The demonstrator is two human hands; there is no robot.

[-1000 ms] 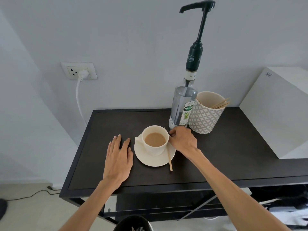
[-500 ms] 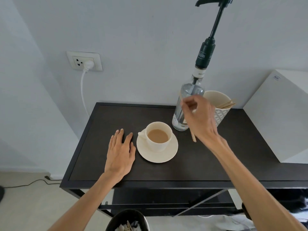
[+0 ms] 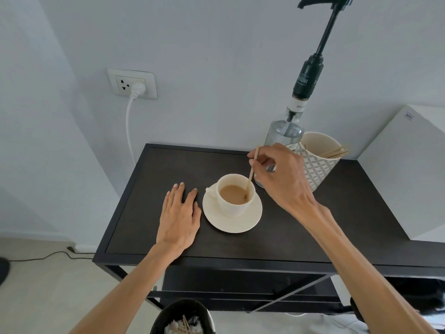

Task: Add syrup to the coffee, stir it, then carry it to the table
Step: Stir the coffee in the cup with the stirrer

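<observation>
A wall socket (image 3: pixel 132 84) with a white plug and cord sits on the wall, up and well to the left of the coffee cup (image 3: pixel 234 194). The left hand (image 3: pixel 179 216) lies flat on the dark counter (image 3: pixel 149 213) just left of the cup's saucer (image 3: pixel 232 216), fingers straight and slightly spread, holding nothing. The cup stands on the saucer near the middle of the counter, filled with light brown coffee, its handle turned to the left. A wooden stir stick (image 3: pixel 252 171) leans up and to the right out of the cup, its lower end dipped in the coffee at the cup's right side. The right hand (image 3: pixel 280 175), above and right of the cup, pinches the upper part of the stick between thumb and fingertips. Behind that hand stands the syrup bottle (image 3: pixel 287 133) with its tall black pump, and just right of the bottle a patterned holder (image 3: pixel 317 162) with more wooden sticks. A white box (image 3: pixel 407 174) sits furthest right of the cup.
</observation>
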